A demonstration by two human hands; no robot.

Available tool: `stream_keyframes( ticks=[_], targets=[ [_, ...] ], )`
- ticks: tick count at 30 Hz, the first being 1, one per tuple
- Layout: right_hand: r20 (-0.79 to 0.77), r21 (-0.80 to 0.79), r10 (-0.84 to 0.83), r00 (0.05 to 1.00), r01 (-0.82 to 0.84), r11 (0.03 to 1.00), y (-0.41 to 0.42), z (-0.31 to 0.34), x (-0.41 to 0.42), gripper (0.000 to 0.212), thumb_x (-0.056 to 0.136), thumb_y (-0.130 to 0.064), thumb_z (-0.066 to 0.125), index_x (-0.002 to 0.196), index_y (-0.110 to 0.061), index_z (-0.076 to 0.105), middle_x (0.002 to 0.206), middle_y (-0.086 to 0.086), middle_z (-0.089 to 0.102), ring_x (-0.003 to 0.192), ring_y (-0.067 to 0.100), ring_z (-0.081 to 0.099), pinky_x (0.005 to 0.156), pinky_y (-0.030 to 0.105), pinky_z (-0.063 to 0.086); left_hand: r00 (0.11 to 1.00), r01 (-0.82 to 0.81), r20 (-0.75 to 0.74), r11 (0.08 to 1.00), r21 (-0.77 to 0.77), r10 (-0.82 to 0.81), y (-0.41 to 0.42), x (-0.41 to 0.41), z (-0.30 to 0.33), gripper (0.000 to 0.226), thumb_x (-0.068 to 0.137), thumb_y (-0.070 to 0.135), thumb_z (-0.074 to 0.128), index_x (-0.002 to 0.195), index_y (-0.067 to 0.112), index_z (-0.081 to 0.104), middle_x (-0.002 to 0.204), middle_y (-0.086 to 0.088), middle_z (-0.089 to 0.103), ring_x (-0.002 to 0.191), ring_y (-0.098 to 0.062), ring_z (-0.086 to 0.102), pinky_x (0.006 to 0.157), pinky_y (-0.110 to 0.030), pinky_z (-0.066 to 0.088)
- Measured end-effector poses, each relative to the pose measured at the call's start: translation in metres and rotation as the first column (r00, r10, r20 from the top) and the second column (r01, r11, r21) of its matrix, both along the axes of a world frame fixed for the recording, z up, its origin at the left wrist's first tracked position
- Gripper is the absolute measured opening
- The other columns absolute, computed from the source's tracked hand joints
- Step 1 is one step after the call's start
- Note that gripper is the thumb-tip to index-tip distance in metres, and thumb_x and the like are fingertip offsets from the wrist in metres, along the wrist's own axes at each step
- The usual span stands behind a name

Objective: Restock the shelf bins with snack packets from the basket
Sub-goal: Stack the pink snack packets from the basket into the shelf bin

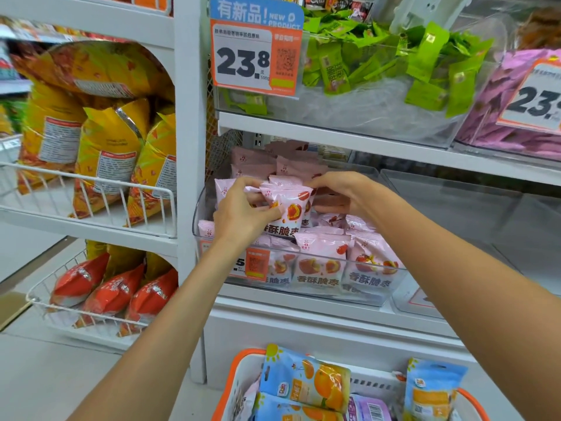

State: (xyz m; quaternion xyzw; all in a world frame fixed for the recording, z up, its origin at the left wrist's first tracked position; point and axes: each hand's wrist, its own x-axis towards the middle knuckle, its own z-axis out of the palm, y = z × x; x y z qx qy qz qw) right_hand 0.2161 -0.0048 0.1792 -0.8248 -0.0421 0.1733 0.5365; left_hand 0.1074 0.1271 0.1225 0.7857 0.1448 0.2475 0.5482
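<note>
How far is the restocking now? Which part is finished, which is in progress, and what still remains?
Done: the clear bin on the lower shelf already holds many pink packets. In hand: the left hand pinches one pink packet above that bin, and the right hand grips packets at the pile behind it. Left: the basket below still holds blue orange-print pouches, and the bin to the right looks nearly empty.

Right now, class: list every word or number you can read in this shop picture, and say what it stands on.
"有新品! NEW PRODUCT": blue sign above the green-packet bin.
"23.8", "500g": price tag; small print blurred.
"23.", cut off: tag on the purple-packet bin.
"香酥脆枣": pink packets in the clear bin.
"Dole": blue pouch in the basket.
Yellow bags' labels: unreadable.
</note>
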Motion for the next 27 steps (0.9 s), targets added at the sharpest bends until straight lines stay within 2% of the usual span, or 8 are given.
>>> stream_keyframes(
  ticks=[2, 7, 10, 12, 14, 17, 22, 27],
  targets=[
    [0.012, -0.002, 0.009, 1.000, -0.008, 1.000, 0.001, 0.002, -0.004, 0.006, 0.088, -0.015, 0.065, 0.090, -0.009, 0.062, 0.085, 0.006, 0.067, 0.067, 0.014, 0.064, 0.057, 0.023, 0.056, 0.999, -0.006, -0.044, 0.999, 0.033, 0.008, 0.004, 0.001, 0.003, 0.046, 0.072, 0.024, 0.082, 0.104, 0.026, 0.048, 0.079, 0.019, 0.060, 0.077, 0.001, 0.061, 0.088, -0.035, 0.052],
    [0.102, 0.026, -0.029, 0.994, 0.026, 0.999, -0.005, -0.007, -0.011, 0.070, 0.085, -0.043, 0.066, 0.138, -0.007, 0.039, 0.115, 0.008, 0.064, 0.083, 0.016, 0.068, 0.061, 0.026, 0.058, 0.998, -0.010, -0.067, 0.992, 0.125, 0.018, 0.008, 0.000, 0.006, 0.063, 0.070, 0.030, 0.083, 0.123, 0.022, 0.049, 0.095, 0.014, 0.059, 0.096, -0.012, 0.063, 0.093, -0.039, 0.050],
    [0.224, 0.004, -0.009, 0.974, 0.008, 1.000, -0.013, -0.018, -0.019, 0.058, 0.086, -0.045, 0.064, 0.126, -0.006, 0.051, 0.111, 0.006, 0.064, 0.087, 0.017, 0.067, 0.068, 0.024, 0.056, 0.993, -0.013, -0.114, 0.989, 0.147, 0.030, 0.010, -0.002, 0.009, 0.064, 0.068, 0.033, 0.083, 0.123, 0.019, 0.053, 0.097, 0.010, 0.061, 0.098, -0.015, 0.064, 0.093, -0.040, 0.050],
    [0.286, -0.004, 0.028, 0.958, -0.028, 1.000, -0.016, -0.024, -0.029, 0.045, 0.082, -0.041, 0.070, 0.114, -0.011, 0.058, 0.112, 0.005, 0.065, 0.091, 0.018, 0.067, 0.067, 0.022, 0.054, 0.988, 0.022, -0.157, 0.986, 0.164, 0.004, 0.009, -0.005, 0.010, 0.043, 0.071, 0.035, 0.082, 0.106, 0.023, 0.060, 0.090, 0.010, 0.066, 0.093, -0.017, 0.066, 0.091, -0.041, 0.052],
    [0.287, 0.016, 0.024, 0.957, -0.029, 0.999, -0.012, -0.026, -0.039, 0.055, 0.073, -0.038, 0.079, 0.115, -0.010, 0.058, 0.114, 0.006, 0.064, 0.097, 0.020, 0.066, 0.078, 0.031, 0.057, 0.993, 0.041, -0.117, 0.987, 0.155, -0.023, 0.007, -0.009, 0.012, 0.028, 0.073, 0.031, 0.080, 0.096, 0.030, 0.063, 0.087, 0.011, 0.069, 0.090, -0.013, 0.067, 0.089, -0.040, 0.053],
    [0.308, 0.070, -0.024, 0.951, 0.002, 0.998, -0.003, -0.021, -0.047, 0.064, 0.069, -0.040, 0.082, 0.117, -0.013, 0.050, 0.108, 0.003, 0.063, 0.097, 0.019, 0.065, 0.082, 0.034, 0.055, 1.000, 0.005, -0.012, 0.989, 0.149, -0.003, 0.013, -0.014, 0.021, 0.027, 0.077, 0.027, 0.077, 0.100, 0.030, 0.064, 0.090, 0.010, 0.068, 0.094, -0.011, 0.066, 0.091, -0.041, 0.052],
    [0.367, -0.016, -0.036, 0.930, 0.045, 0.999, 0.003, -0.023, -0.047, 0.043, 0.078, -0.040, 0.074, 0.103, -0.017, 0.047, 0.105, 0.002, 0.061, 0.100, 0.021, 0.062, 0.091, 0.041, 0.051, 0.993, -0.099, -0.054, 0.982, 0.158, 0.109, 0.046, -0.026, 0.028, 0.035, 0.080, 0.019, 0.075, 0.113, 0.018, 0.066, 0.093, 0.003, 0.067, 0.095, -0.019, 0.065, 0.091, -0.044, 0.051],
    [0.514, -0.204, -0.028, 0.857, 0.154, 0.967, 0.004, -0.041, -0.040, 0.022, 0.085, -0.029, 0.070, 0.087, -0.007, 0.068, 0.089, 0.007, 0.071, 0.078, 0.020, 0.062, 0.068, 0.029, 0.049, 0.958, -0.189, -0.151, 0.931, 0.312, 0.245, 0.053, -0.028, 0.019, 0.030, 0.082, 0.025, 0.074, 0.111, 0.017, 0.069, 0.097, -0.003, 0.074, 0.098, -0.021, 0.065, 0.084, -0.041, 0.052]
  ],
)
